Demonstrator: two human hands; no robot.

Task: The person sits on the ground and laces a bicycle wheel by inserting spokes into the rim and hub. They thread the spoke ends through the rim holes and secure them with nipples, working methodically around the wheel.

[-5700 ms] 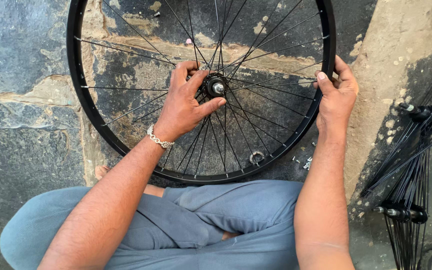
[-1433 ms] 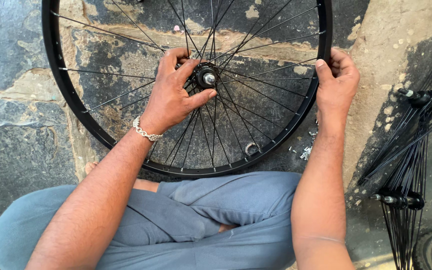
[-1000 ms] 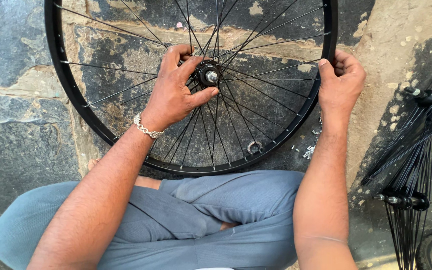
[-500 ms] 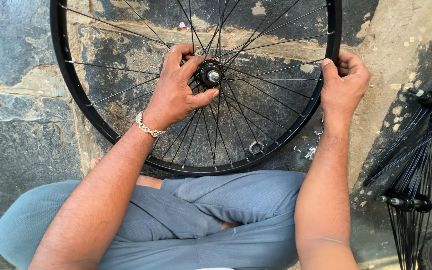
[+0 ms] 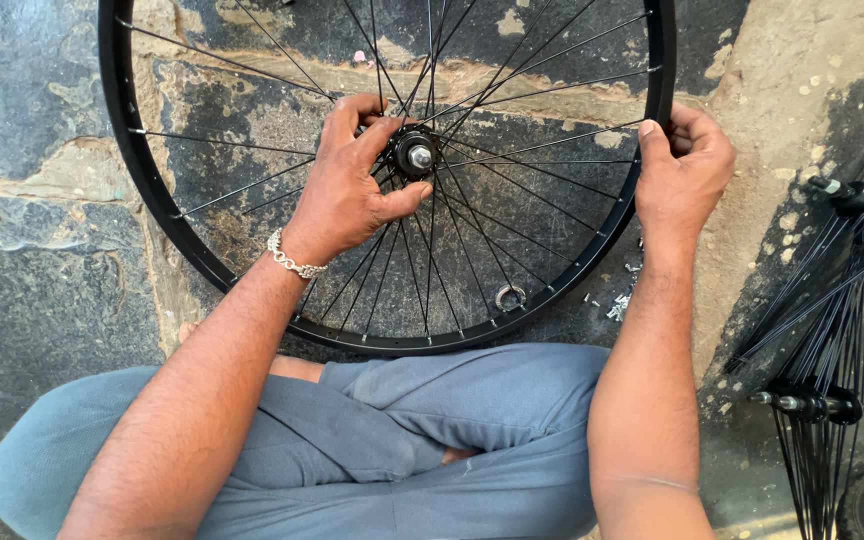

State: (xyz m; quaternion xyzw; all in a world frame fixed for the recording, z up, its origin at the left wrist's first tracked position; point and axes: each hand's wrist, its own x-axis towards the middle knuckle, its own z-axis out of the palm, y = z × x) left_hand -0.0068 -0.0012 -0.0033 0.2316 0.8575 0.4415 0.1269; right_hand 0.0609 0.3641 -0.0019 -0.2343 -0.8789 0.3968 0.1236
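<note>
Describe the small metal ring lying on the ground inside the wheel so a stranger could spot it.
Start at the black spoked wheel. Below its hub, near the lower rim, a small silvery ring lies on the stone floor. Unlike the scattered small metal bits outside the rim, it is round and alone.

— What sort of place is this?
— A bicycle repair spot on a rough stone floor (image 5: 42,260): a spoked wheel (image 5: 392,345) being worked on, loose hubs with spokes (image 5: 822,330) alongside, and small metal nipples (image 5: 620,303) scattered about.
</note>
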